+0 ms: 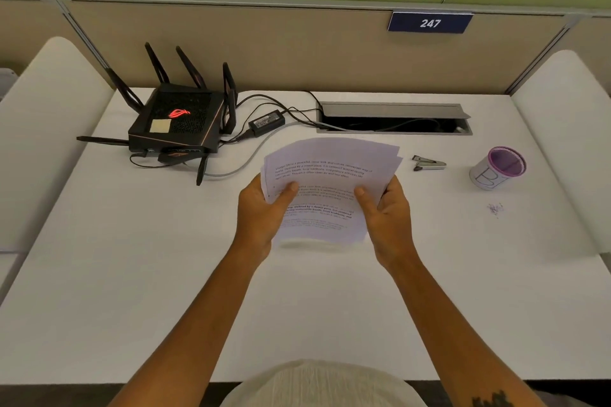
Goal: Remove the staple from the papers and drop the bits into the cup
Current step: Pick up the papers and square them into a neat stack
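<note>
Papers centre, above table; router rear left; staple remover right of papers, cup farther right (staple bits before it).

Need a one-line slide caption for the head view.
Left hand and right hand hold fanned white printed papers above the white desk; metal staple remover and purple-rimmed cup sit right.

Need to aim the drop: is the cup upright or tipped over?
Upright. The cup stands on its base on the desk, purple rim and open mouth facing up.
</note>
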The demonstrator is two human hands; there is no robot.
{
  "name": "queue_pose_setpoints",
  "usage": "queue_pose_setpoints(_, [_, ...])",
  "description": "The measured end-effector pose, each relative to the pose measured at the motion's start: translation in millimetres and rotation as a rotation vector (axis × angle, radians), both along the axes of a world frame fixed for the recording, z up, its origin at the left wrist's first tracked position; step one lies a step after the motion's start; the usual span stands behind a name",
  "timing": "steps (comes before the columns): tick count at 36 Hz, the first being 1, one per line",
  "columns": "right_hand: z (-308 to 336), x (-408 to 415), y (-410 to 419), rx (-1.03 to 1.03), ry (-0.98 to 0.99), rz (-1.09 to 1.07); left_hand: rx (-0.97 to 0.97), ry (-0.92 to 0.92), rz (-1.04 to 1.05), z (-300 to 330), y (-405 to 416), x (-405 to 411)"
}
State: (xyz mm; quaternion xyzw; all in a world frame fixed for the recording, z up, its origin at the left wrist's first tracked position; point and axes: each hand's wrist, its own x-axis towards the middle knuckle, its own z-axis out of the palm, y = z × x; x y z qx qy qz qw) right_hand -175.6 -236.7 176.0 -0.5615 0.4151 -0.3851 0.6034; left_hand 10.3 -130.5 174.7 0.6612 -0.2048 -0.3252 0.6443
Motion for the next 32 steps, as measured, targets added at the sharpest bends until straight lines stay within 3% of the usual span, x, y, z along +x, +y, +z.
queue_pose_setpoints(6, [-36.5, 1.4, 16.2, 0.026, 0.116, -0.025, 0.074, -0.031, 0.038, -27.3, 10.7, -12.7])
queue_pose_setpoints(32, [-46.0, 12.6, 24.6, 0.026, 0.072, -0.027, 0.060, 0.004, 0.118, -38.6, 6.7, -20.7])
